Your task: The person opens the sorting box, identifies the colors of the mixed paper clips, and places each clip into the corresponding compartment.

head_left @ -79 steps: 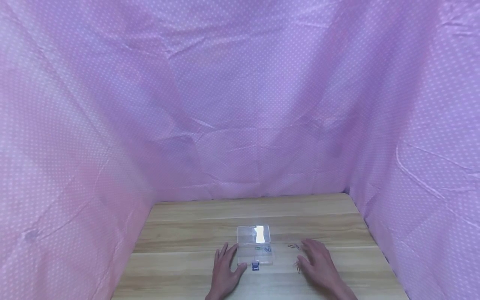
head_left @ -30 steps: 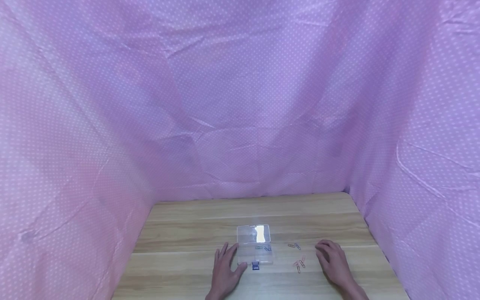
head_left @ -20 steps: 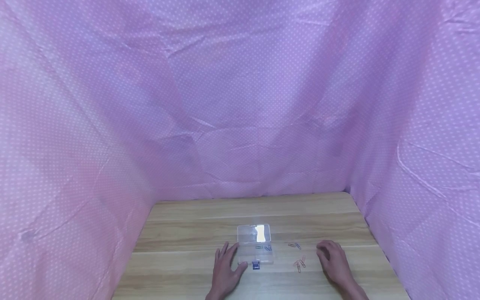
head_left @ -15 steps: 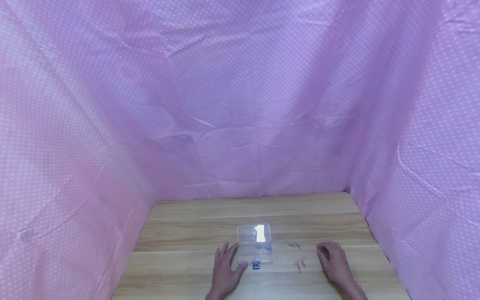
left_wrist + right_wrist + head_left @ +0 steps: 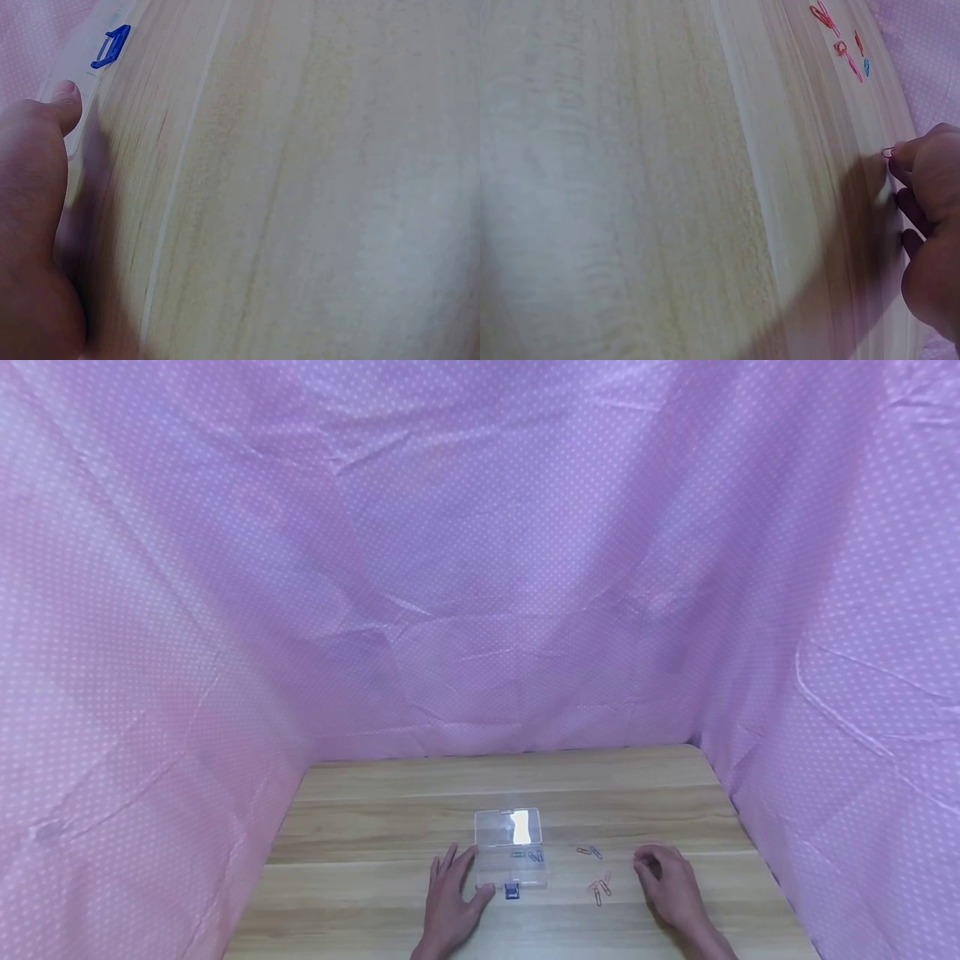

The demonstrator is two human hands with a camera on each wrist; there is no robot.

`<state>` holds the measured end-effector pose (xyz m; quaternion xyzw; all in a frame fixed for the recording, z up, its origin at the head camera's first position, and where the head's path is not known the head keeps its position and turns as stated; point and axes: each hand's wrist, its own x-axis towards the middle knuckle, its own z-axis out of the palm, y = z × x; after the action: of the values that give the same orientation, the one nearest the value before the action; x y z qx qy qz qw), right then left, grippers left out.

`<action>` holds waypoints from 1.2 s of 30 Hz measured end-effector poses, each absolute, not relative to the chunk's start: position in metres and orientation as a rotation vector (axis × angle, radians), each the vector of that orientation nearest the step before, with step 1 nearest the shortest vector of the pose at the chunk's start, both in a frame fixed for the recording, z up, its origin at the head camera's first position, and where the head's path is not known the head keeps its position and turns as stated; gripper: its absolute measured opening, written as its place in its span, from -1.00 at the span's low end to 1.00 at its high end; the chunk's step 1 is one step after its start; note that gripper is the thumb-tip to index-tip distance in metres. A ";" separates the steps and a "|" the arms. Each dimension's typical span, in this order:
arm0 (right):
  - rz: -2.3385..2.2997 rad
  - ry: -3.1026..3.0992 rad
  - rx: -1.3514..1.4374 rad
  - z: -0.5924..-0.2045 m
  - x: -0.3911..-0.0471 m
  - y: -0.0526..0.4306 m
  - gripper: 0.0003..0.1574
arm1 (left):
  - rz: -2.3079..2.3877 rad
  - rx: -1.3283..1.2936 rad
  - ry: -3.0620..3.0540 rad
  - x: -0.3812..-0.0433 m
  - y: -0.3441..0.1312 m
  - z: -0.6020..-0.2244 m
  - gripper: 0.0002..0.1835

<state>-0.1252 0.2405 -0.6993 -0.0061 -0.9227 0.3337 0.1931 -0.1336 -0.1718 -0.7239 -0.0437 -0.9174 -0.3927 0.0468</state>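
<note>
My right hand (image 5: 670,887) pinches one small paper clip (image 5: 889,153) at the fingertips; how its long axis points, I cannot tell. The clear box (image 5: 495,870) lies to the left of this hand, well apart, at about the same depth, its longer side running left to right. Loose clips (image 5: 604,887) lie in between. My left hand (image 5: 452,897) is much nearer: with thumb and finger spread wide, it touches the box's left end.
</note>
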 end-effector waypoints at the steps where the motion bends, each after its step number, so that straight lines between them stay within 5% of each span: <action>1: 0.937 -2.599 -0.025 -0.699 -0.125 0.241 -0.70 | -1.196 -0.135 -2.800 -0.134 -0.172 -0.724 -0.22; 36: 1.202 -2.717 -0.142 -0.671 -0.115 0.204 -0.79 | -1.148 -0.161 -2.711 -0.132 -0.169 -0.730 -0.23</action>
<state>-0.1145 0.2045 -0.6707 -0.0477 -0.9103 0.4027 0.0834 -0.1319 -0.1692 -0.7299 -0.0543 -0.9152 -0.3875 0.0963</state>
